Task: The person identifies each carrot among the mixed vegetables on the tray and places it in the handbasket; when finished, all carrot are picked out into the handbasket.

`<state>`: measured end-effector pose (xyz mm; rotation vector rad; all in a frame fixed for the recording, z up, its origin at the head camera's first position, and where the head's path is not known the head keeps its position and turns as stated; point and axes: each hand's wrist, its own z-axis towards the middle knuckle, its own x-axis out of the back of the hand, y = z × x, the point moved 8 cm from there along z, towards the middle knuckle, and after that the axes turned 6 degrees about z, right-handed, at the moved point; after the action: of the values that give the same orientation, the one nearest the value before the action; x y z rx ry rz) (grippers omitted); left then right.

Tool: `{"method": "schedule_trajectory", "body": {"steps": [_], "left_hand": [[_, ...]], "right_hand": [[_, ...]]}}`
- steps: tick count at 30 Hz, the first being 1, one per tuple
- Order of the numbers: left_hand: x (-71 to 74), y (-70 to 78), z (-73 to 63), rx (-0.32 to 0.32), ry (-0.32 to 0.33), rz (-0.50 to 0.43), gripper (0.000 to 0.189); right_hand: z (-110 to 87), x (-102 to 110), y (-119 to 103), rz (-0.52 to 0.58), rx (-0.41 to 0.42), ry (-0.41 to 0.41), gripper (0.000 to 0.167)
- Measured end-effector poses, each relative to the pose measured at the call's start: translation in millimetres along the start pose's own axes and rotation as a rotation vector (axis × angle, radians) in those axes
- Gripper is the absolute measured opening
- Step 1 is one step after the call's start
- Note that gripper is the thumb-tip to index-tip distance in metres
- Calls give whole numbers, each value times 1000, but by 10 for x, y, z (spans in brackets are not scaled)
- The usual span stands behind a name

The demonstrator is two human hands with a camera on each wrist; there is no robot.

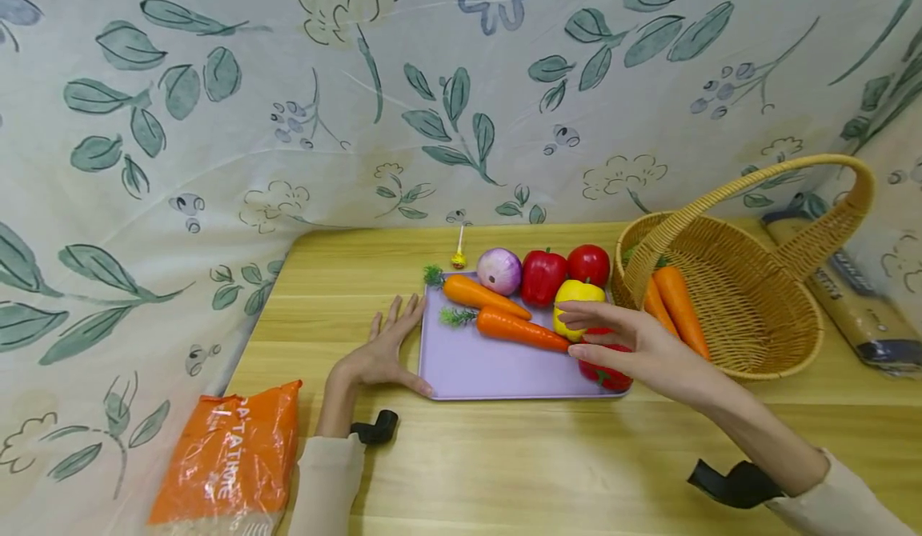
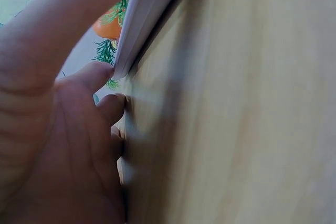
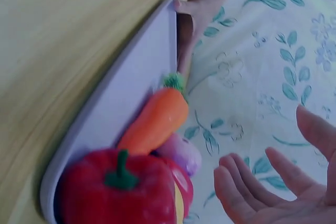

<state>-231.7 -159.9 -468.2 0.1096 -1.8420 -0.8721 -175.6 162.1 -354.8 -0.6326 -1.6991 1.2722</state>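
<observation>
Carrot (image 1: 519,330) nearest the near edge of the tray (image 1: 497,373) points its tip toward my parted, empty right fingers (image 1: 599,312); my spread left fingers (image 1: 413,382) touch its left edge.

Left hand (image 1: 382,355) touching lilac tray (image 1: 497,370), right hand (image 1: 641,346) over peppers (image 1: 609,365)

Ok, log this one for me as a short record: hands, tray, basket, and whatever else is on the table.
left hand: spread against the left edge of the tray
right hand: over the tray's right side, holding nothing
tray rear: onion, red pepper, round red item
tray middle: two carrots, yellow pepper
tray front right: second red pepper, partly hidden by hand
basket: right of tray, handle up, more carrots inside
lollipop: behind tray
orange bag: front left
brown package: right of basket
</observation>
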Motion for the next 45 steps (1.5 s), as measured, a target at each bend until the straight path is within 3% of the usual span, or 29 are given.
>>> {"method": "schedule_trajectory", "body": {"steps": [6,14,22,29,45], "left_hand": [[2,14,5,-1,-4,-7,146],[2,32,4,2,-10,-13,146],[13,28,2,1,-7,-9,146],[13,30,1,3,-7,-8,145],[17,26,-14,4,-6,-18,145]], "right_hand": [[264,-244,24,-56,39,45,52],[467,-457,37,-63,78,99,54],[668,-542,175,-104,40,156,54],[738,-561,246,-176,15,190,49],[777,-582,355,-190,-13,185,54]]}}
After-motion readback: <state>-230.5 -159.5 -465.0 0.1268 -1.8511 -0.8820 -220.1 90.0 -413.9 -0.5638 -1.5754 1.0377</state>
